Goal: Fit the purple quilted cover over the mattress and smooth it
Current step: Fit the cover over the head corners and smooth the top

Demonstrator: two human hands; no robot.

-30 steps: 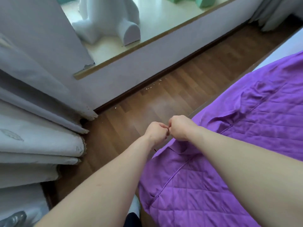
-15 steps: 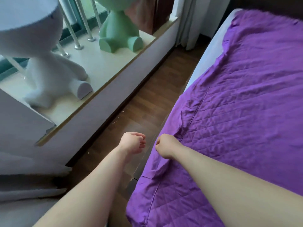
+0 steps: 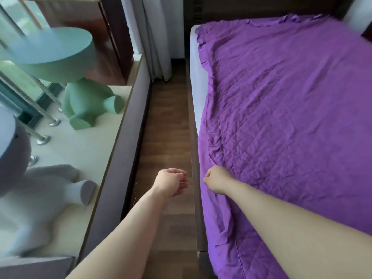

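Two hands are held by the left side of the mattress (image 3: 195, 77): the right hand (image 3: 216, 179) is clenched on the edge of the purple quilted cover (image 3: 291, 101), the left hand (image 3: 171, 182) is held loose and empty beside it. The cover is spread lengthwise away from both, nearer the right.

Wrinkled quilted cloth cover (image 3: 291, 109); satiny wood floor (image 3: 167, 125)
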